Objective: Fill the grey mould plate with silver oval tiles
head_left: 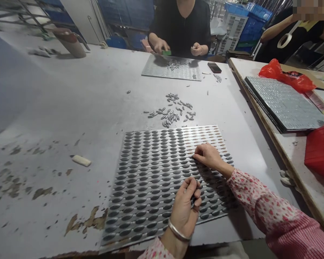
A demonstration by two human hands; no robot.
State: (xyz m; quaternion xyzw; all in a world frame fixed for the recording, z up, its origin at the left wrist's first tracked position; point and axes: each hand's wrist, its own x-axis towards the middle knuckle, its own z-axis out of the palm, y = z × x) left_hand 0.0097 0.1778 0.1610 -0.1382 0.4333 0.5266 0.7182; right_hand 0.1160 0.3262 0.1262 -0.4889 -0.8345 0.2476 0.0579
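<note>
A grey perforated tray (140,172) with rows of oval slots lies in front of me, most slots filled with small dark oval pieces. My left hand (185,208), with a silver bangle on the wrist, rests on the tray's near part, fingers curled around small pieces I can barely see. My right hand (209,156) lies on the tray's right side, fingers pinched together and pressed onto a row of slots. A loose pile of grey oval pieces (174,109) sits on the table just beyond the tray.
Across the table a person in black (182,25) works at another tray (172,70), a phone (214,67) beside it. At right are stacked trays (283,102), a red bag (286,75), a red box (320,151). A white lump (81,160) lies left.
</note>
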